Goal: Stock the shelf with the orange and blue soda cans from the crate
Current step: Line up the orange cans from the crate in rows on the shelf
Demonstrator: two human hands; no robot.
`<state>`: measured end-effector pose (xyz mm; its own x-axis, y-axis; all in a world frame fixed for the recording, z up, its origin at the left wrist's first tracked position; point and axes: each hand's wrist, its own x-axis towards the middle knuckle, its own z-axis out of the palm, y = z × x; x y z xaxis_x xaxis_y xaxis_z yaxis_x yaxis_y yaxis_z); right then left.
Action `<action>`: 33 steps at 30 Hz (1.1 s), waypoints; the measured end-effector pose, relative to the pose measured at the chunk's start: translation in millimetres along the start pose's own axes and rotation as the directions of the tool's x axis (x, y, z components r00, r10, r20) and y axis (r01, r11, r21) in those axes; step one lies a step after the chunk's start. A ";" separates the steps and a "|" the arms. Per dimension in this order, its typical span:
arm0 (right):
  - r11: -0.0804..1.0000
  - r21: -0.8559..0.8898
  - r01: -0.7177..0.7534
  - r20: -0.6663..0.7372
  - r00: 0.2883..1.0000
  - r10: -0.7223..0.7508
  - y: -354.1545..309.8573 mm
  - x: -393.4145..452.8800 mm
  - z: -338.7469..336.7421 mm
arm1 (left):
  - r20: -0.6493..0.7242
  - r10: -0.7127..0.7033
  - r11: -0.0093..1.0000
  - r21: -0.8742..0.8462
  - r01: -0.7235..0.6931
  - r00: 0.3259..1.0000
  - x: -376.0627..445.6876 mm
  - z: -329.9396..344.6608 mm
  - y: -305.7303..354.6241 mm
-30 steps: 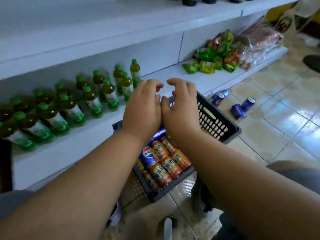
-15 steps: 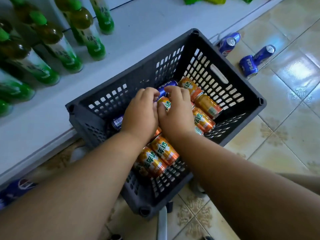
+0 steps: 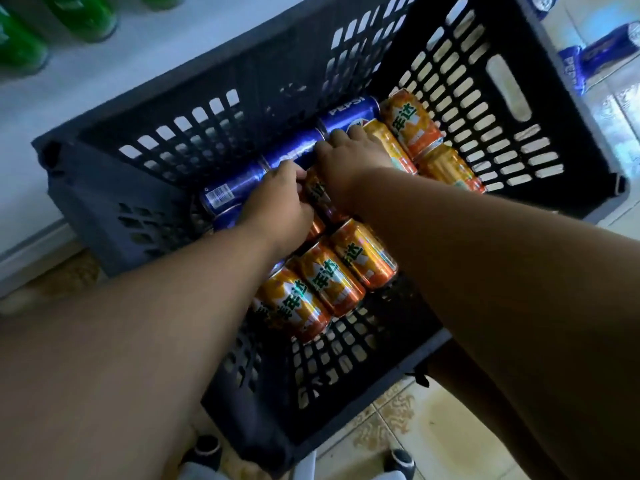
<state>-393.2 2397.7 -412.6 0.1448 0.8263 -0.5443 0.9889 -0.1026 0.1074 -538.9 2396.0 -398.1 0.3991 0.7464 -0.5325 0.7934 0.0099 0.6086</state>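
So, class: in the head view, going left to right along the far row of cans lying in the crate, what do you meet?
Blue can with barcode → blue can partly behind the hands → blue Pepsi can → orange can → crate's slotted right wall.

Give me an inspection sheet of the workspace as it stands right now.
Surface: white shelf behind the crate, tiled floor below.
Job's things: dark slotted crate holds orange cans and blue cans, all lying on their sides.
Clutter: blue cans on the floor beyond the crate.
Hands: left hand and right hand both down among the cans, fingers curled; which can each grips cannot be told.
Cables: nothing seen.
Surroundings: green bottles on the shelf.
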 end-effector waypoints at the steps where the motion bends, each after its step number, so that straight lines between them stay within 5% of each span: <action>1: 1.000 0.014 -0.019 -0.024 1.000 0.019 -2.3 1.7 -0.2 | -0.002 -0.011 1.000 -0.012 0.011 1.000 0.3 -1.1 -1.0; 8: 0.886 0.461 -0.041 -0.198 0.969 0.148 -3.3 -23.4 -11.6 | -0.034 -0.066 0.992 -0.114 0.061 0.997 -15.1 -18.9 12.1; 13: 0.431 0.900 0.066 -0.210 0.932 0.297 -16.1 -75.3 -83.4 | -0.287 -0.116 0.988 -0.134 0.080 0.951 -49.5 -60.7 34.9; 16: 0.154 0.967 0.205 -0.245 0.914 0.323 -40.1 -114.8 -135.0 | -0.379 -0.192 0.907 -0.422 0.016 0.905 -79.8 -95.2 53.1; 20: -0.023 0.928 0.372 -0.348 0.888 0.300 -73.1 -174.8 -190.3 | -0.547 -0.236 0.816 -0.561 -0.142 0.803 -136.7 -152.4 76.3; 26: 0.025 0.829 0.559 -0.552 0.810 0.198 -144.5 -248.8 -249.1 | -0.670 -0.355 0.603 -0.697 -0.388 0.651 -228.5 -225.9 89.5; 33: 0.082 0.706 0.703 -0.706 0.708 0.015 -214.5 -287.2 -325.2 | -0.762 -0.410 0.527 -0.646 -0.552 0.501 -300.3 -310.6 74.3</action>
<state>-657.7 2362.4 -8.8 0.0940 0.9744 0.2042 0.2059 0.1817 -0.9616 -742.6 2379.3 -10.3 -0.4759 0.8769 -0.0677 -0.0992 0.0230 0.9948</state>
